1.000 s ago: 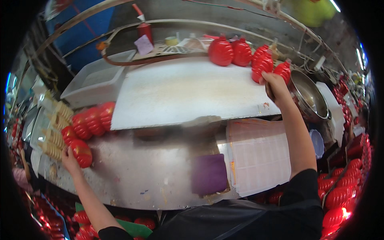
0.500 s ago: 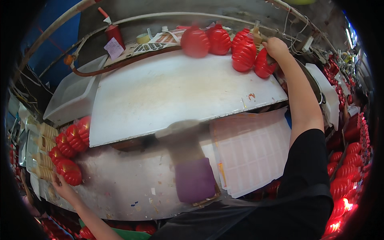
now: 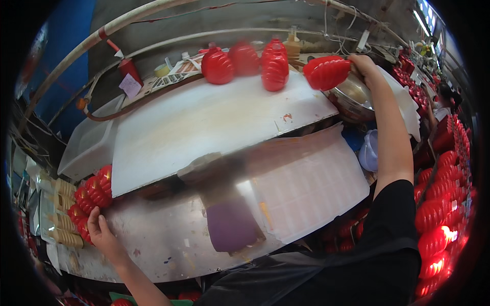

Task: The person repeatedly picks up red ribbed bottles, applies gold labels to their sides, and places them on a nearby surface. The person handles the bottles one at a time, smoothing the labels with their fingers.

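My right hand [image 3: 363, 68], at the far right of the white board, grips one end of a red ribbed plastic bottle [image 3: 326, 73]. The bottle lies nearly level in the air, next to a metal basin [image 3: 356, 92]. Along the board's back edge stand other red ribbed bottles [image 3: 218, 66], upright, one of them blurred. At the left, my left hand [image 3: 106, 238] has thumb and forefinger apart, close beside a cluster of red ribbed pieces [image 3: 94, 193] with gold marks. Whether its fingertips touch them I cannot tell.
The white board [image 3: 204, 122] stands above a worn metal tabletop [image 3: 158, 234]. Translucent sheets [image 3: 311, 188] and a purple pad [image 3: 232, 224] lie nearer me. A white tub [image 3: 87, 148], beige ribbed pieces [image 3: 64, 222] and a lilac bucket [image 3: 369, 150] sit around the sides.
My right hand has lifted the red bottle off the board's back edge and tipped it sideways toward the basin. My left hand now shows slightly further right beside the red pieces. The view has shifted.
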A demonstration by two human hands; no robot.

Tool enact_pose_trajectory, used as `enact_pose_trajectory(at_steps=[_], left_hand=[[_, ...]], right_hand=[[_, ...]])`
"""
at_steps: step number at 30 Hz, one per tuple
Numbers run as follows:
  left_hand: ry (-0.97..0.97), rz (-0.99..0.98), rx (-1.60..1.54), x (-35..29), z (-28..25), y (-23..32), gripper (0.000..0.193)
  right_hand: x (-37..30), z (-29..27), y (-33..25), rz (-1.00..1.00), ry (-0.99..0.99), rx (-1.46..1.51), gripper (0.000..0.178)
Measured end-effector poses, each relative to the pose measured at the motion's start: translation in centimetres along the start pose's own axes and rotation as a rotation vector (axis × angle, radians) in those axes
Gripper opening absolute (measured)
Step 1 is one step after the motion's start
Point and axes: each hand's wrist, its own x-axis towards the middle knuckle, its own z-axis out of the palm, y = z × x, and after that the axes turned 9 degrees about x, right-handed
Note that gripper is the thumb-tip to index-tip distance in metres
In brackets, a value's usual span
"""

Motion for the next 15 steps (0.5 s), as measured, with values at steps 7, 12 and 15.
enact_pose_trajectory(at_steps=[7,12,15], left_hand=[[-0.193,-0.118,-0.088,-3.3,2.9,1.4,0.016],[-0.319,-0.021,-0.131,-4.3,5.1,2.9,0.014],[-0.351,-0.004,-0.100,-5.0,6.1,4.0,0.014]], right_hand=[[-0.2,-9.1,7.5,0.043,0.202,0.210,0.033],[4.4,-7.8,14.3,0.079,0.498,-0.253,0.045],[4.2,-6.7,14.3,0.113,0.528,-0.621,0.057]])
